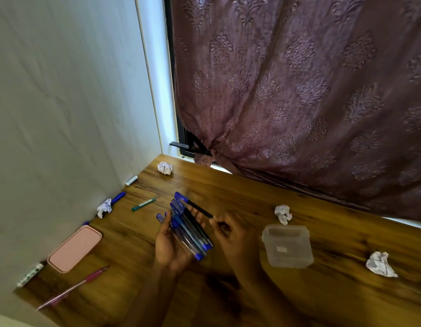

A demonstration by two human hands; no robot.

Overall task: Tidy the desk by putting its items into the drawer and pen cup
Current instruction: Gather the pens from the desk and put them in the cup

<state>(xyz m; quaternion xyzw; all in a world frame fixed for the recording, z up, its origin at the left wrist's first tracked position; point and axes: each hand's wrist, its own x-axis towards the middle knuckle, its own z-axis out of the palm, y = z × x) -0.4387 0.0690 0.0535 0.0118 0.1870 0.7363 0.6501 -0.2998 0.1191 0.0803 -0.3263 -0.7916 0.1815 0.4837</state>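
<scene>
Purple patterned curtain (299, 90) fills upper right of the frame; pale wall (63, 102) fills upper left. Wooden worktop (228, 190) spans the lower half. Clear plastic container (288, 246) sits right of centre; pink case (75, 249) lies at lower left, beside the wall. Left hand (169, 249), at centre, palm up, fingers curled round a bundle of blue pens (190, 230), caps pointing to upper left. Right hand (233, 237), just right of it, fingers pinching the tail of 1 black-barrelled pen (195, 206), its blue cap beside the bundle's caps. Pink pen (73, 287) lies at lower left. 4 crumpled paper balls on the worktop: (165, 167), (283, 214), (380, 264), (104, 207). Green pen (143, 204) and blue marker (118, 197) lie left of centre.
</scene>
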